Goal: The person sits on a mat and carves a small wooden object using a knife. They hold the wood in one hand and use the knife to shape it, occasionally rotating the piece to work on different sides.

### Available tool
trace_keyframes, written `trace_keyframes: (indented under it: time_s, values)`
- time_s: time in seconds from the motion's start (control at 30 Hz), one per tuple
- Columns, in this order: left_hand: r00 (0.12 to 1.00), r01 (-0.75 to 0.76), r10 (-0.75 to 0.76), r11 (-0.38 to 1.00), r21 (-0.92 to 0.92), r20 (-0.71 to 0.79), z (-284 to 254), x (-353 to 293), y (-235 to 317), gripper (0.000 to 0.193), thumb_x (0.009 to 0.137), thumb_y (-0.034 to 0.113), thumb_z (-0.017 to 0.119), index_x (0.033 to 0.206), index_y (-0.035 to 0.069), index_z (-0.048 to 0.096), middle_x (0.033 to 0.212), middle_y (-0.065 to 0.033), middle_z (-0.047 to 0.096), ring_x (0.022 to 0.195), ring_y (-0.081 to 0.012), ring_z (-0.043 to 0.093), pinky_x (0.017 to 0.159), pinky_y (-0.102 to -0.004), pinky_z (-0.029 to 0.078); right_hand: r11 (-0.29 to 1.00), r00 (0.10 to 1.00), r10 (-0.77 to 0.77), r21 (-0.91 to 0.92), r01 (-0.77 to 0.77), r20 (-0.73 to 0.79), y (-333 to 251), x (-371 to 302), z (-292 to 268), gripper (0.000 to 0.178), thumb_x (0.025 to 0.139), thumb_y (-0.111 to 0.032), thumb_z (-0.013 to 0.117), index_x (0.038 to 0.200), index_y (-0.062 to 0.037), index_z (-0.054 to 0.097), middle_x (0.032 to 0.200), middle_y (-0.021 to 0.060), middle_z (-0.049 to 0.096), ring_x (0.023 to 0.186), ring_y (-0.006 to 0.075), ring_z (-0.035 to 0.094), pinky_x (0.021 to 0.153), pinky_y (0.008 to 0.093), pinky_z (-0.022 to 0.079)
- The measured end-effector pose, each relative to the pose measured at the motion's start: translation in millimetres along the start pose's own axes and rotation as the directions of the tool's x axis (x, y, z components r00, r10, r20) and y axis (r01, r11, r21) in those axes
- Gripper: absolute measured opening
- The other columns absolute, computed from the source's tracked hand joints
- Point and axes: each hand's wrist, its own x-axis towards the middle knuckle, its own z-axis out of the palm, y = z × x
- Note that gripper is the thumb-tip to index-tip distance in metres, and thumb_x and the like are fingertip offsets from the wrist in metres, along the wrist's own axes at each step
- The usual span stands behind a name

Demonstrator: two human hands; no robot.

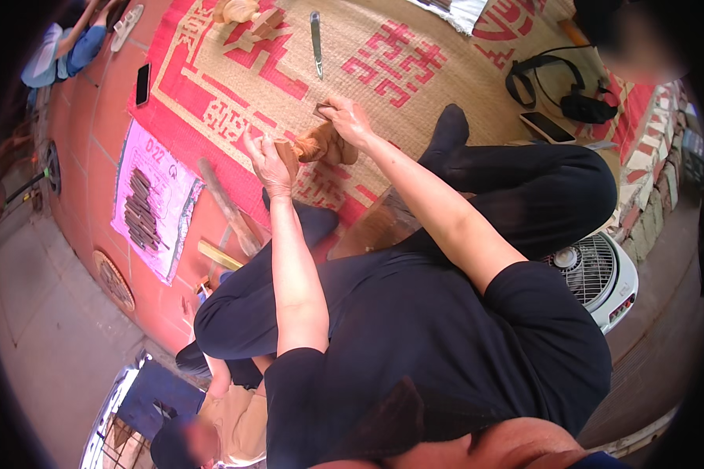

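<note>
A brown wooden carving (314, 146) with a rounded, knobbly shape lies over the patterned mat in front of my crossed legs. My left hand (271, 170) is closed on its flat left end, thumb and fingers along the block. Just above its far side, my right hand (349, 122) pinches a small dark brown flat piece (321, 112); whether that piece touches the carving I cannot tell. Farther off on the mat rests a slim metal blade-like tool (316, 44). Two lighter wood pieces, one rounded (236, 10) and one angular (267, 25), sit at the far left.
Several dark stick-like tools (142, 211) lie on a pink sheet (133, 147) at left, near a wooden stick (231, 208). A phone (142, 84) is on the mat's left edge. Headphones (559, 86), another phone (547, 127) and a fan (587, 273) are at right. People sit nearby.
</note>
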Motion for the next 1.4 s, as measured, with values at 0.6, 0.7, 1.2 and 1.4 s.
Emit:
trace_keyframes:
  time_s: [0.6,0.7,1.2,1.4]
  values:
    - [0.999,-0.01,0.012,0.999,0.041,-0.048,2.6,-0.2,-7.6,0.044,0.096,0.023,0.044,0.136,0.006,0.035,0.087,-0.0076,0.054,0.083,-0.0201,0.054,0.078,-0.0347,0.043,0.828,0.884,-0.455,-0.317,0.463,0.105,0.5,-41.7,37.8,0.014,0.082,-0.013,0.057,0.095,-0.0077,0.054,0.095,0.014,0.055,0.084,0.0345,0.061,0.07,0.0447,0.05]
    - [0.999,-0.018,0.021,0.997,0.072,-0.046,4.6,-2.5,-0.7,0.044,0.096,0.023,0.044,0.136,0.006,0.036,0.086,-0.0077,0.054,0.082,-0.0203,0.055,0.078,-0.0349,0.043,0.78,0.874,-0.467,-0.404,0.479,0.135,-12.4,-37.6,37.3,0.012,0.081,-0.011,0.056,0.092,-0.0073,0.055,0.092,0.0141,0.055,0.08,0.0348,0.062,0.068,0.0446,0.051]
    - [0.994,-0.091,0.097,0.988,0.128,-0.041,0.6,1.3,-8.5,0.046,0.095,0.027,0.047,0.136,0.008,0.035,0.079,-0.0065,0.054,0.076,-0.02,0.056,0.073,-0.0354,0.044,0.718,0.789,-0.569,-0.326,0.615,0.232,4.6,-44.2,10.3,0.023,0.079,-0.007,0.054,0.099,-0.0128,0.062,0.099,0.0103,0.059,0.086,0.0313,0.062,0.074,0.0418,0.051]
    - [0.997,-0.071,0.075,0.987,0.145,-0.027,10.8,-5.1,6.2,0.046,0.095,0.028,0.048,0.135,0.008,0.037,0.079,-0.0064,0.054,0.076,-0.0198,0.055,0.074,-0.0351,0.044,0.822,0.866,-0.487,-0.275,0.499,0.116,0.7,-33.7,30.0,0.018,0.08,-0.007,0.053,0.094,-0.0114,0.062,0.095,0.0108,0.06,0.085,0.0312,0.061,0.072,0.0421,0.049]
